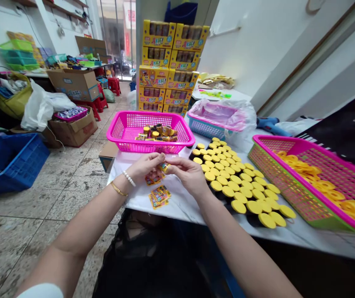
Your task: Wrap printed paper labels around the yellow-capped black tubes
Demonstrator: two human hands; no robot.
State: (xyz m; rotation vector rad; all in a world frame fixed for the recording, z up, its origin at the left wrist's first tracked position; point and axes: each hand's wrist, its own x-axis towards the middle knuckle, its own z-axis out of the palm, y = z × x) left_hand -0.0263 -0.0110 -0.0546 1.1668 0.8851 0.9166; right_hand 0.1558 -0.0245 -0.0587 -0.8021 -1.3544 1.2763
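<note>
Yellow caps right of pink basket, boxes behind it; near side, left hand and right hand: grip narrow, pinching printed piece.

Obst: bskt fwd, caps R

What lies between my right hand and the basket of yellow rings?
In the head view, yellow-topped black pieces stand on the white table between your right hand and that basket.

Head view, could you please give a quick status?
Right hand pinching small printed piece, left hand at it. Printed cards on table. Pink basket just beyond hands.
</note>
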